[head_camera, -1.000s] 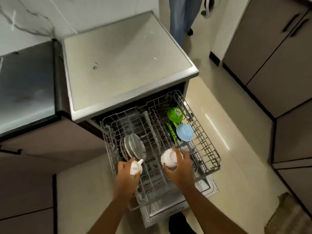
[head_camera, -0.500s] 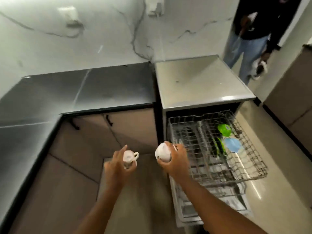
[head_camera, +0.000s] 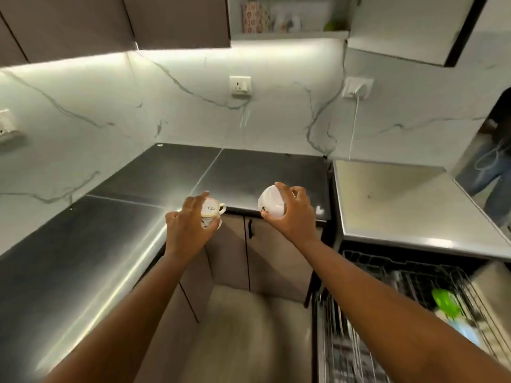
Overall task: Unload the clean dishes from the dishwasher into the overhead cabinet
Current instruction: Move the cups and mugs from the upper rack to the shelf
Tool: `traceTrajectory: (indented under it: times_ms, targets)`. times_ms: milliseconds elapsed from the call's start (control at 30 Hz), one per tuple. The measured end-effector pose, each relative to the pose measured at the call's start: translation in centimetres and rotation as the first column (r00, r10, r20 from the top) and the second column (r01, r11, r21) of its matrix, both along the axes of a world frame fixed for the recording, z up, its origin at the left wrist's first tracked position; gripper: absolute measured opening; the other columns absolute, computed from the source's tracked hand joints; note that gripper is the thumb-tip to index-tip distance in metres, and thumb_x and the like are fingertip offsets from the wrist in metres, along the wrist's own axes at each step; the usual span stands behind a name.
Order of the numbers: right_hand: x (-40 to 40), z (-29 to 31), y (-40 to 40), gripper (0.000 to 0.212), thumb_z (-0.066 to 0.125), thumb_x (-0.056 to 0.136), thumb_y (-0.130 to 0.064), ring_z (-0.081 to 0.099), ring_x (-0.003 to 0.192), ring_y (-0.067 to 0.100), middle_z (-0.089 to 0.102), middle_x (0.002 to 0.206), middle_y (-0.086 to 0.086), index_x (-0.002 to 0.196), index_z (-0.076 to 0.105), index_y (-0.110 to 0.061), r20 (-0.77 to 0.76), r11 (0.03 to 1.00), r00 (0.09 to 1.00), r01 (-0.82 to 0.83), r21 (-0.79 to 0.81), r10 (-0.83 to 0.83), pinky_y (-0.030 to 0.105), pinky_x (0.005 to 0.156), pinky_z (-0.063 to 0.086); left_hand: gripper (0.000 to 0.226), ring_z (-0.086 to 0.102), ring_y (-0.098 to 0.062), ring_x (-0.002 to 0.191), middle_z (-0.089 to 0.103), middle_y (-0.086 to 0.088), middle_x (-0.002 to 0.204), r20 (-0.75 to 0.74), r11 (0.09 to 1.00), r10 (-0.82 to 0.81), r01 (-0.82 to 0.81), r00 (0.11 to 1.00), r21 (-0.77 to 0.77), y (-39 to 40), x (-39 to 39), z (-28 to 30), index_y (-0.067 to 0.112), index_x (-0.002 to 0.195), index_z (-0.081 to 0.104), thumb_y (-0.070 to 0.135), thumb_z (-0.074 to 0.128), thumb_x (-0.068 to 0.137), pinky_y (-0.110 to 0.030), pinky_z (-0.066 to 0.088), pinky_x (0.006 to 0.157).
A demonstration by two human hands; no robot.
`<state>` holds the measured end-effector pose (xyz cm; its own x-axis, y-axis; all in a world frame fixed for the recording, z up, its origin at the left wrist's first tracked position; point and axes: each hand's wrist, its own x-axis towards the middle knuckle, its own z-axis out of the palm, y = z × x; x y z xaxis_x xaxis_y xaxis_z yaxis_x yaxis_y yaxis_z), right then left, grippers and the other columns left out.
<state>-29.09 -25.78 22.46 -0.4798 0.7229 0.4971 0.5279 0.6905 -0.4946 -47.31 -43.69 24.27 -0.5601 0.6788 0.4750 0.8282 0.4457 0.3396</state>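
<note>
1. Hands are both raised in front of the dark desk [head_camera: 262, 172], each holding a piece of white crockery bottom-up.
2. The left hand [head_camera: 188, 230] is curled round a small cup [head_camera: 211, 212]; its printed base faces the camera and its handle points right, and the fingers wrap the cup's left side.
3. The right hand [head_camera: 293, 217] clamps a white bowl [head_camera: 272, 201], with the thumb low on its near side and the fingertips [head_camera: 284, 189] over the top edge; the bowl's rounded underside tilts up and to the left.
4. Cup and bowl are near each other but apart, both held in the air above the desk's front edge.
5. The dishwasher rack [head_camera: 401, 313] stands pulled out at the lower right, blurred, with a green item [head_camera: 445, 301] in it.
6. The pale dishwasher top [head_camera: 401, 205] lies just right of the desk.
7. Overhead, a cabinet [head_camera: 290, 20] shows an open shelf with items on it; its door [head_camera: 409, 26] is swung to the right.
8. Closed dark cabinets [head_camera: 110, 20] hang to the left.
9. A second person [head_camera: 495, 161] stands at the far right edge.
</note>
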Motion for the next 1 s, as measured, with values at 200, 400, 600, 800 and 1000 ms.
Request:
traceTrajectory:
  times_ms: [200,400,600,800,1000]
  targets:
    - [-5.7,5.7,9.0,0.074,0.069,0.067,-0.062,0.056,0.105,0.03,0.047,0.123,0.005,0.132,0.048,-0.035,-0.068,0.995,0.998,0.014,0.1,-0.007,0.04,0.082,0.053,0.055,0.066,-0.025,0.095,0.059,0.001,0.122,-0.103,0.997,0.005,0.003,0.995,0.081,8.2,-6.3,5.8,0.029,0.133,0.051,0.051,0.062,0.084,-0.042,0.039,0.09]
    - [-9.7,12.3,19.3,0.08,0.063,0.069,-0.07,0.056,0.113,0.031,0.047,0.131,0.006,0.14,0.044,-0.037,-0.141,0.978,0.989,0.066,0.196,-0.038,0.041,0.087,0.054,0.055,0.065,-0.025,0.101,0.056,0.002,0.124,-0.112,0.972,-0.096,0.117,0.989,0.203,19.7,-11.1,13.2,0.032,0.135,0.05,0.056,0.053,0.086,-0.046,0.044,0.096]
    - [-13.2,21.1,28.6,0.086,0.066,0.071,-0.07,0.061,0.106,0.022,0.059,0.126,0.0,0.14,0.042,-0.026,-0.308,0.947,0.951,0.102,0.306,-0.003,0.038,0.083,0.057,0.051,0.061,-0.022,0.111,0.057,0.002,0.13,-0.163,0.929,-0.109,0.159,0.981,0.334,30.9,-14.7,22.9,0.03,0.138,0.051,0.053,0.055,0.092,-0.042,0.038,0.098]
    - [-15.0,27.2,35.4,0.071,0.067,0.07,-0.067,0.061,0.095,0.022,0.062,0.115,-0.002,0.126,0.049,-0.028,-0.338,0.915,0.939,0.188,0.356,-0.061,0.036,0.076,0.055,0.057,0.062,-0.022,0.105,0.057,0.002,0.128,-0.269,0.915,-0.128,0.218,0.955,0.34,39.0,-17.1,29.1,0.026,0.138,0.052,0.057,0.053,0.09,-0.039,0.037,0.097]
    - [-16.7,30.8,40.6,0.073,0.069,0.069,-0.065,0.059,0.1,0.021,0.056,0.123,-0.002,0.128,0.05,-0.027,-0.346,0.886,0.933,0.243,0.394,-0.101,0.038,0.074,0.057,0.061,0.058,-0.022,0.114,0.051,0.0,0.14,-0.28,0.912,-0.158,0.249,0.947,0.326,46.4,-19.3,33.1,0.028,0.14,0.049,0.064,0.045,0.091,-0.04,0.033,0.098]
